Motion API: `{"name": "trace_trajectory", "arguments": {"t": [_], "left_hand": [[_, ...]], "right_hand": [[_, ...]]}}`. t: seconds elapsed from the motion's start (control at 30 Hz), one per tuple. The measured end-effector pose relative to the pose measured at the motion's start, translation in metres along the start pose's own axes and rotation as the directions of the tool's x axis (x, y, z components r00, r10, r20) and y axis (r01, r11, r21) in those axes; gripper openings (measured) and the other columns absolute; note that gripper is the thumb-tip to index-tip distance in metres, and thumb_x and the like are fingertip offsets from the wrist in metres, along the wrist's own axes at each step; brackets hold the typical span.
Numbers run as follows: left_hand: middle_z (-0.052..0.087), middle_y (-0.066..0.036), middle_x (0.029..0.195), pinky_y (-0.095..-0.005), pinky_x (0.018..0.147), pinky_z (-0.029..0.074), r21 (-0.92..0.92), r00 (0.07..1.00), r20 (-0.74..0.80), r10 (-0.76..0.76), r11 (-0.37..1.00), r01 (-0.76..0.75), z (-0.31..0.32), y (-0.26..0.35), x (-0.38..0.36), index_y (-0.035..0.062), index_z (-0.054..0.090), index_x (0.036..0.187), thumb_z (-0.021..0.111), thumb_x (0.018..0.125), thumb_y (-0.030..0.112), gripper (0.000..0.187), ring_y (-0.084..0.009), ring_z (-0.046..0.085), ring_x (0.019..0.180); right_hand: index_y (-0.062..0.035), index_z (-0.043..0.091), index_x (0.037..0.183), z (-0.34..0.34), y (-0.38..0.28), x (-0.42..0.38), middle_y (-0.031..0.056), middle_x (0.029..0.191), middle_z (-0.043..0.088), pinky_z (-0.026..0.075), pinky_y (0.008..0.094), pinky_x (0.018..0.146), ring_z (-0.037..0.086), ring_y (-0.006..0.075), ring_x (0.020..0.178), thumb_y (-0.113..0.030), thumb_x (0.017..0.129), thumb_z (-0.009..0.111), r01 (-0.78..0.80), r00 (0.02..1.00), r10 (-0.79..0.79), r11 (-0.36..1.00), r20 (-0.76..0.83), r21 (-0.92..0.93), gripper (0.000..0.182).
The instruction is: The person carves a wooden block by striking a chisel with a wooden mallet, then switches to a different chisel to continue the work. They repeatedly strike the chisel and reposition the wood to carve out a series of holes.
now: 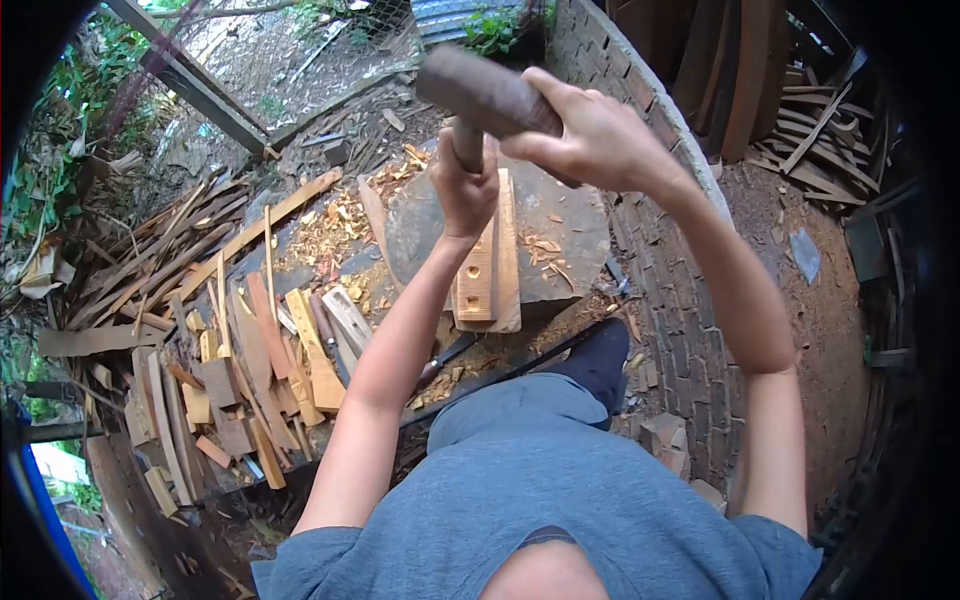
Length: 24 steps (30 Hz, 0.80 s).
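My right hand (pixel 590 130) is wrapped round a dark wooden club (pixel 485 92), raised slantwise in front of me. Below the club's left part, my left hand (pixel 466 195) is closed on the round wooden handle of a chisel (pixel 467 143), its blade hidden behind the hand. The club overlaps the top of that handle in this view. Beneath both hands lies a light wooden piece (pixel 484 250) with small holes cut near its close end. A flat board (pixel 508 240) lies along its right side, both on a broad stump-like block (pixel 570 225).
Wood chips (pixel 340 230) cover the ground left of the block. Piled offcuts (pixel 230 390) and long strips lie farther left. A low brick wall (pixel 630 75) runs along the right, with curved wood pieces (pixel 820 140) stacked beyond. My dark trouser leg (pixel 598 360) is close to the block.
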<state>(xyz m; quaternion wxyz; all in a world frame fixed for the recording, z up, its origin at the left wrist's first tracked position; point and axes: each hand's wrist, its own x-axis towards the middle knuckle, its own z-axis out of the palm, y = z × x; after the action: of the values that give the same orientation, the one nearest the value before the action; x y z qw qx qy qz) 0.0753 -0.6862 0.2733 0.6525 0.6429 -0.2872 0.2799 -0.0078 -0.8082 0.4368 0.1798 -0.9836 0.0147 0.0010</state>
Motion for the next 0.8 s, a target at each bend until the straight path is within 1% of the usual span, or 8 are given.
{"name": "trace_trajectory", "arguments": {"t": [0.07,0.13,0.17,0.23,0.33,0.43,0.67,0.8], "left_hand": [[0.055,-0.01,0.066,-0.0306,0.052,0.044,0.053,1.0,-0.001,-0.028,0.998,0.028,-0.005,0.001,-0.003,0.0035,0.048,0.096,0.067,0.088,0.009,0.021,-0.015,0.056,0.055],[0.057,-0.009,0.069,-0.031,0.054,0.046,0.033,0.996,-0.057,-0.065,0.997,0.067,-0.007,-0.001,-0.001,0.0036,0.049,0.096,0.067,0.089,0.01,0.021,-0.0144,0.059,0.059],[0.059,-0.007,0.071,-0.0309,0.056,0.047,-0.014,0.993,-0.056,-0.101,0.995,0.101,-0.011,0.0,-0.003,0.0038,0.049,0.096,0.067,0.089,0.009,0.02,-0.0132,0.06,0.063],[0.058,-0.005,0.075,-0.0285,0.059,0.046,-0.041,0.992,-0.063,-0.106,0.994,0.104,-0.014,-0.001,-0.002,0.0034,0.05,0.097,0.068,0.089,0.009,0.02,-0.0116,0.058,0.066],[0.056,0.0,0.074,-0.0238,0.056,0.045,-0.063,0.987,-0.074,-0.14,0.989,0.136,-0.018,-0.011,-0.004,0.0043,0.051,0.093,0.068,0.09,0.009,0.018,-0.0081,0.055,0.063],[0.052,0.003,0.063,-0.0204,0.043,0.039,-0.165,0.986,0.079,-0.145,0.974,0.156,-0.022,-0.011,0.002,0.0074,0.053,0.08,0.065,0.09,0.006,0.016,-0.0052,0.05,0.05],[0.058,0.0,0.073,-0.0276,0.056,0.043,-0.12,0.8,0.56,-0.216,0.934,0.337,-0.005,-0.01,0.01,0.0065,0.055,0.082,0.071,0.086,0.017,0.019,-0.0085,0.053,0.064],[0.046,0.006,0.054,-0.0186,0.037,0.03,-0.349,0.847,0.428,-0.316,0.807,0.477,-0.02,0.017,0.034,0.009,0.052,0.074,0.067,0.093,0.026,0.029,-0.0036,0.04,0.039]], "right_hand": [[0.0025,0.045,0.132,0.038,0.027,0.013,0.0215,0.099,0.066,0.051,0.0422,0.084,0.067,0.0297,0.092,-0.052,0.079,0.06,0.069,0.98,0.014,0.912,-0.199,0.403,0.078],[0.0022,0.043,0.131,0.062,0.032,0.017,0.0181,0.095,0.067,0.055,0.0367,0.068,0.067,0.0202,0.071,-0.05,0.08,0.062,-0.145,0.985,0.174,0.837,-0.007,0.527,0.075],[-0.0001,0.041,0.134,0.075,0.036,0.019,0.0191,0.097,0.067,0.054,0.0343,0.06,0.065,0.0172,0.062,-0.051,0.08,0.06,-0.236,0.971,0.189,0.856,0.148,0.46,0.077],[-0.0099,0.042,0.135,0.121,0.048,0.023,0.0174,0.098,0.07,0.054,0.0416,0.074,0.07,0.0296,0.086,-0.053,0.08,0.056,-0.193,0.973,0.198,0.98,0.121,-0.05,0.071],[-0.0115,0.041,0.138,0.162,0.046,0.019,0.0203,0.102,0.07,0.053,0.0465,0.08,0.067,0.0361,0.096,-0.052,0.078,0.06,-0.176,0.952,0.206,0.973,0.228,-0.147,0.075],[-0.0108,0.04,0.139,0.191,0.05,0.012,0.0217,0.101,0.069,0.052,0.0475,0.081,0.067,0.037,0.096,-0.048,0.077,0.063,-0.17,0.978,0.183,0.978,0.104,-0.122,0.075],[-0.0034,0.035,0.141,0.19,0.049,0.012,0.0222,0.095,0.07,0.053,0.046,0.08,0.069,0.0357,0.092,-0.045,0.077,0.064,-0.176,0.977,0.182,0.983,0.116,-0.056,0.082],[-0.0062,0.035,0.142,0.197,0.051,0.008,0.0233,0.096,0.069,0.053,0.0476,0.081,0.068,0.0376,0.093,-0.045,0.077,0.064,-0.203,0.973,0.207,0.978,0.104,-0.043,0.081]]}}
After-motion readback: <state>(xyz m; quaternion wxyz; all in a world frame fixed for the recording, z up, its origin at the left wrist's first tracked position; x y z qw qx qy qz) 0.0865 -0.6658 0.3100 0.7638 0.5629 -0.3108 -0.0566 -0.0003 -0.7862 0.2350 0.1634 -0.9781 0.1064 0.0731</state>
